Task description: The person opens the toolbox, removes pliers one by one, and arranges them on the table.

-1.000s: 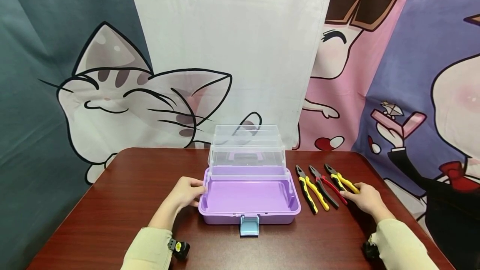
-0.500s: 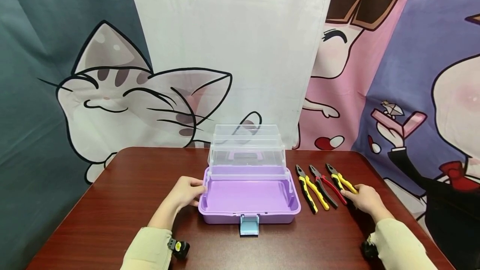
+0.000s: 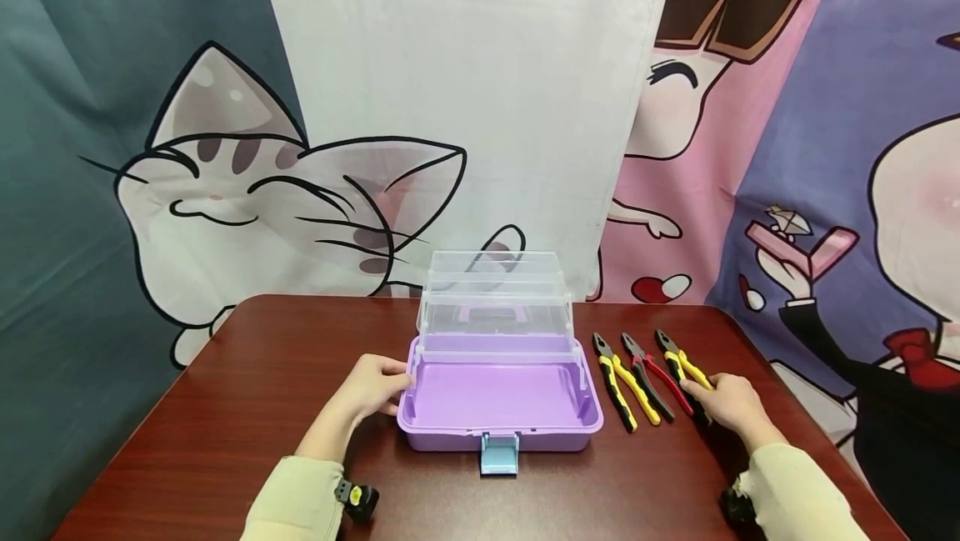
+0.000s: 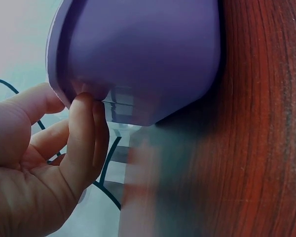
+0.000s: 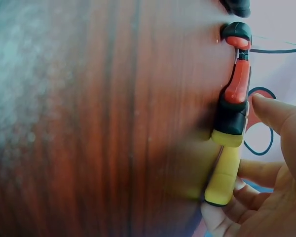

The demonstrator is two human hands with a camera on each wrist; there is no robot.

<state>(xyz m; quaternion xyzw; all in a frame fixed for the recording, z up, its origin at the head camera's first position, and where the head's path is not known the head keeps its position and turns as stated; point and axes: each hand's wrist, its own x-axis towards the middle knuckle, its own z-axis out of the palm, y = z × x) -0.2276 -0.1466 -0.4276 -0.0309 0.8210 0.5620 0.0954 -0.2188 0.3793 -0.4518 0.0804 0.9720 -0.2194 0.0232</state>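
Note:
A purple toolbox stands in the middle of the table, its clear lid raised at the back. My left hand pinches its left rim between thumb and fingers; the left wrist view shows the fingertips against the purple side wall. To the right of the box, my right hand holds the handles of the rightmost yellow-and-black pliers, thumb on one side and fingers on the other. In the right wrist view the fingers reach round the yellow handle. The pliers lie on the table.
Red-and-black pliers and another pair of yellow-and-black pliers lie between the box and my right hand. A light-blue latch hangs down at the box's front. Behind the brown table hangs a cartoon cloth.
My right hand has shifted slightly left with the handles of the rightmost pliers, whose tip has turned slightly right. My left hand and the toolbox have stayed in place.

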